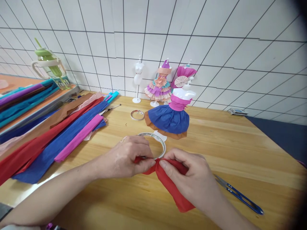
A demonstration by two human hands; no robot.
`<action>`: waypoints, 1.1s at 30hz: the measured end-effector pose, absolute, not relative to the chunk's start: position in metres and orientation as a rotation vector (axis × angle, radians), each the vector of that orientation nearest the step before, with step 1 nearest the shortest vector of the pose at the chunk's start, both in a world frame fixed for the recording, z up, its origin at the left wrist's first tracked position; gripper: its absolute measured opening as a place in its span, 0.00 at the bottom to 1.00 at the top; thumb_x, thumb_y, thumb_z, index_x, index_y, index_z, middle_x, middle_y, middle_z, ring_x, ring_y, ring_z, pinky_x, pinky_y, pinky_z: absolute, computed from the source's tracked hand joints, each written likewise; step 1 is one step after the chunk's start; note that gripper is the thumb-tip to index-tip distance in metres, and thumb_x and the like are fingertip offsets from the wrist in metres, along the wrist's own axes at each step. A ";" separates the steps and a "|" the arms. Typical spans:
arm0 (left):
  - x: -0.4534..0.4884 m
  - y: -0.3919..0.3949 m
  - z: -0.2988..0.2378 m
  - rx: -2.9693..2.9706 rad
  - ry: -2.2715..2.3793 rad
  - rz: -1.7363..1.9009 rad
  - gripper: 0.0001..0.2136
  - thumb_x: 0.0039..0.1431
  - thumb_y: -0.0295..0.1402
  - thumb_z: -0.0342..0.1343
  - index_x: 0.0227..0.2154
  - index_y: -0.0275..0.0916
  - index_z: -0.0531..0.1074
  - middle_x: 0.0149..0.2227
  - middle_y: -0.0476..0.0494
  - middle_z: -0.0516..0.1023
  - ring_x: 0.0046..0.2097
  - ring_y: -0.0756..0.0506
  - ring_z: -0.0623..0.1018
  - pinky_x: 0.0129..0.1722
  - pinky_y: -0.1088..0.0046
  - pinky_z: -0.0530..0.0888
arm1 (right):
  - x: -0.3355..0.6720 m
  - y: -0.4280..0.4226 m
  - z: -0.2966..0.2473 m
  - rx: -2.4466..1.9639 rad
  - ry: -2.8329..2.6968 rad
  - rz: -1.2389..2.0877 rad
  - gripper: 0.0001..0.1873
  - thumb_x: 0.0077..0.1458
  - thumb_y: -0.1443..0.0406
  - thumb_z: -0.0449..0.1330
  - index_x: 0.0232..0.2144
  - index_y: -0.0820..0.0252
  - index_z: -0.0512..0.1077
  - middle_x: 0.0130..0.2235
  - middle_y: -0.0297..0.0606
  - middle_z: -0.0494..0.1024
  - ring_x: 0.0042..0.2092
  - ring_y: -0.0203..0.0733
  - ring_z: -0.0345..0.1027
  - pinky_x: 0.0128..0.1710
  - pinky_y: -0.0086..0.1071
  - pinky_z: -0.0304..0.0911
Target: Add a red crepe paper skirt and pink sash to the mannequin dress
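Observation:
Both hands pinch a strip of red crepe paper (171, 185) above the wooden table. My left hand (130, 156) grips its gathered left part, with the fingertips closed near the middle. My right hand (192, 172) pinches the same gather from the right, and a wider flap hangs below its thumb. Just behind the fingers lies a roll of tape (163, 147), partly hidden by my left hand. Beyond it stands a small mannequin (183, 93) in a pink top and a blue skirt (168, 119) with a brown underlayer.
Folded crepe paper strips (64, 137) in several colours cover the left side. Blue thread snips (240, 195) lie at right. A smaller tape roll (137, 115), a bare mannequin (138, 78) and dressed mannequins (161, 84) stand near the tiled wall. A green bottle (51, 64) is back left.

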State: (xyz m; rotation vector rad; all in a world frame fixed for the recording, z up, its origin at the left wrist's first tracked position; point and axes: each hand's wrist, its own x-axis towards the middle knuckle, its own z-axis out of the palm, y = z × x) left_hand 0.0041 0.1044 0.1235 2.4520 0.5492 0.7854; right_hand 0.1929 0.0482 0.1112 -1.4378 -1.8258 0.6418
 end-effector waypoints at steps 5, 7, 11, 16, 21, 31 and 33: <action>0.005 0.105 0.123 2.466 0.507 0.811 0.11 0.58 0.24 0.53 0.20 0.34 0.68 0.21 0.50 0.64 0.25 0.52 0.65 0.28 0.75 0.63 | 0.194 0.050 0.108 -1.456 -1.832 0.695 0.11 0.52 0.65 0.54 0.18 0.57 0.64 0.17 0.28 0.65 0.20 0.32 0.58 0.20 0.26 0.55; 0.005 0.105 0.123 2.472 0.497 0.799 0.11 0.58 0.24 0.53 0.20 0.34 0.68 0.21 0.49 0.65 0.26 0.52 0.65 0.29 0.75 0.64 | 0.194 0.051 0.105 -1.496 -1.823 0.681 0.12 0.52 0.64 0.55 0.18 0.56 0.61 0.17 0.27 0.63 0.20 0.33 0.56 0.20 0.27 0.54; 0.004 0.108 0.123 2.471 0.415 0.736 0.10 0.61 0.25 0.51 0.23 0.34 0.69 0.23 0.46 0.69 0.29 0.49 0.68 0.32 0.74 0.66 | 0.195 0.053 0.101 -1.566 -1.754 0.550 0.08 0.50 0.63 0.59 0.25 0.55 0.61 0.19 0.25 0.62 0.21 0.33 0.55 0.22 0.28 0.53; 0.001 0.119 0.115 2.273 0.356 0.648 0.10 0.63 0.29 0.52 0.26 0.34 0.71 0.25 0.46 0.71 0.30 0.50 0.68 0.33 0.74 0.66 | 0.201 0.060 0.105 -1.427 -1.839 0.992 0.04 0.53 0.63 0.55 0.31 0.57 0.66 0.20 0.25 0.62 0.22 0.33 0.54 0.22 0.28 0.51; -0.006 0.131 0.107 1.928 0.415 0.455 0.23 0.62 0.49 0.49 0.26 0.31 0.73 0.24 0.46 0.69 0.27 0.51 0.66 0.26 0.76 0.63 | 0.204 0.068 0.106 -1.374 -1.681 1.330 0.11 0.49 0.57 0.59 0.26 0.59 0.65 0.20 0.27 0.62 0.22 0.31 0.51 0.21 0.27 0.48; 0.002 0.117 0.112 1.800 0.683 0.332 0.16 0.57 0.39 0.56 0.19 0.33 0.66 0.20 0.53 0.57 0.24 0.55 0.56 0.21 0.78 0.53 | 0.200 0.065 0.110 -1.341 -1.994 1.042 0.13 0.54 0.57 0.57 0.37 0.59 0.72 0.26 0.35 0.75 0.27 0.40 0.68 0.26 0.31 0.61; 0.001 0.116 0.114 1.781 0.728 0.351 0.16 0.56 0.39 0.56 0.19 0.33 0.65 0.19 0.54 0.56 0.23 0.55 0.55 0.20 0.77 0.52 | 0.210 0.051 0.122 -1.371 -2.080 0.589 0.17 0.53 0.57 0.58 0.45 0.55 0.72 0.37 0.41 0.80 0.36 0.48 0.74 0.36 0.39 0.67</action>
